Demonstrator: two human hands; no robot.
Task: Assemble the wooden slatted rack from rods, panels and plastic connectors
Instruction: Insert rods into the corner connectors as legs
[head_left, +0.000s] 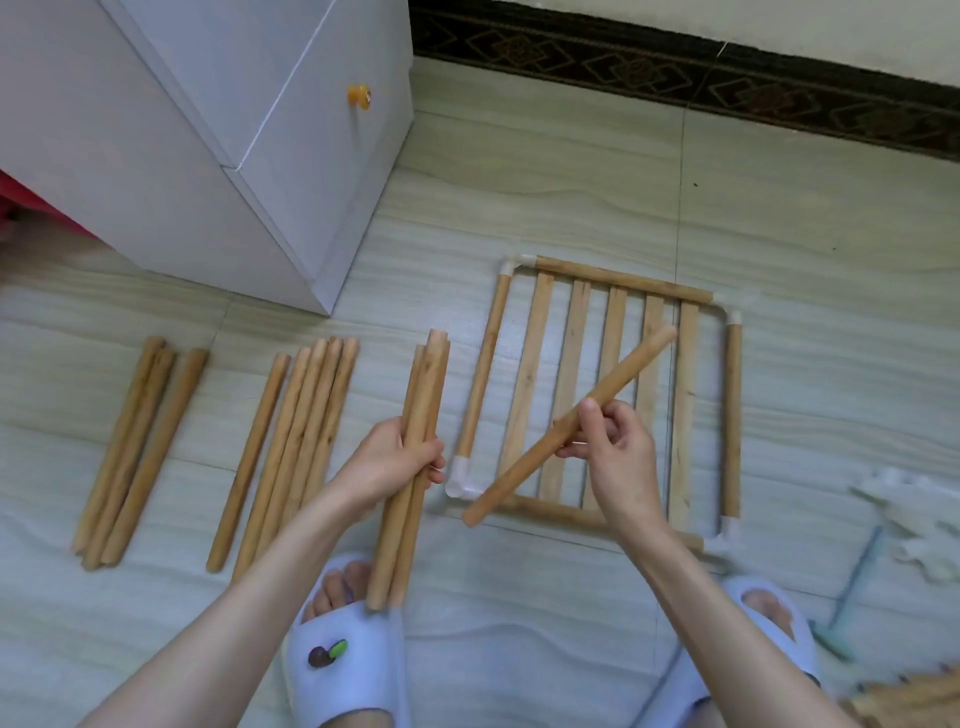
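Slippered feet (345, 644) are framing the floor as the left hand (387, 462) is gripping a rod bundle (413, 467) and right-hand fingers (592, 421) are pinching one rod (566, 423) over the slatted panel (602, 400), whose loose grip is risking a drop onto unsecured corner connectors (460, 480).

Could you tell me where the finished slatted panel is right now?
The slatted panel lies flat on the floor right of centre, under the right hand and its single rod.

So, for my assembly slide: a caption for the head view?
Left hand grips a rod bundle; right hand holds one rod above the slatted panel.
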